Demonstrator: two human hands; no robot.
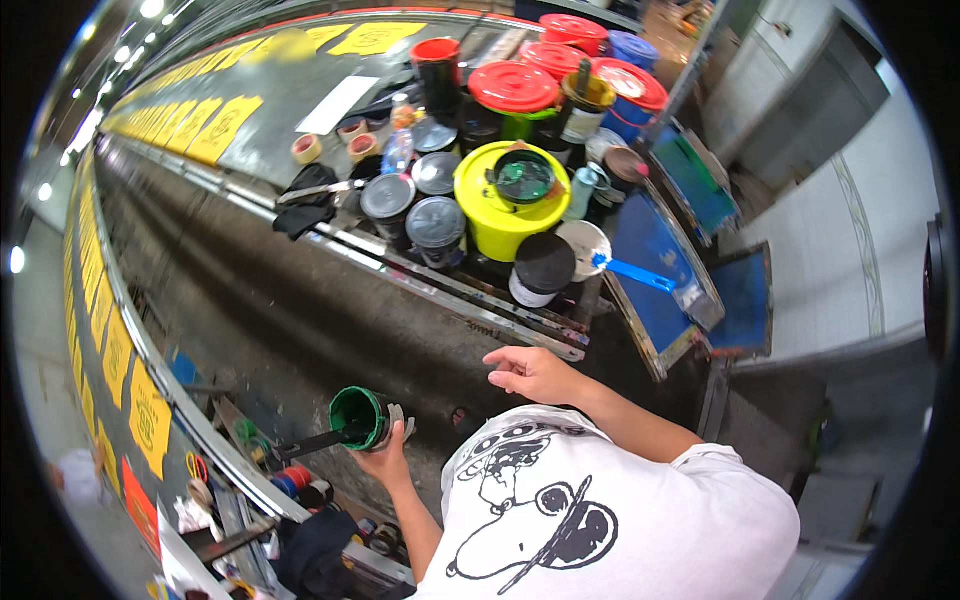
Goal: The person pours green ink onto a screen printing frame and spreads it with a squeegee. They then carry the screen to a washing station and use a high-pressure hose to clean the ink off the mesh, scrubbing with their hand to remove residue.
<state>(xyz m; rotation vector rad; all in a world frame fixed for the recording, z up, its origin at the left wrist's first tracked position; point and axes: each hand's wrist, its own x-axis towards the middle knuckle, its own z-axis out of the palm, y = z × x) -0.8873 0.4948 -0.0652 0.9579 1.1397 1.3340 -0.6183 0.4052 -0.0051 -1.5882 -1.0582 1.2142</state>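
Note:
My left hand (385, 455) grips a green-rimmed cup (358, 408) low in the middle of the view, with a dark, long-handled tool (300, 448) lying across its mouth. Something pale, too small to make out, shows beside the fingers. My right hand (530, 372) hovers to the right of the cup with fingers loosely bent and apart, holding nothing. Above it on a bench stand tubs, including a yellow bucket (490, 230) with a dark green container (522, 176) on top, a black-lidded tub (540, 260) and a white pot (582, 240) with a blue-handled brush (640, 275).
Red-lidded buckets (515, 80) and tape rolls (306, 149) share the bench (250, 170). A long table (135, 350) with yellow printed pieces (150, 420) curves along the left, cluttered beside my left arm. Framed screens (640, 250) lean at right. A white-clothed person (75, 475) shows far left.

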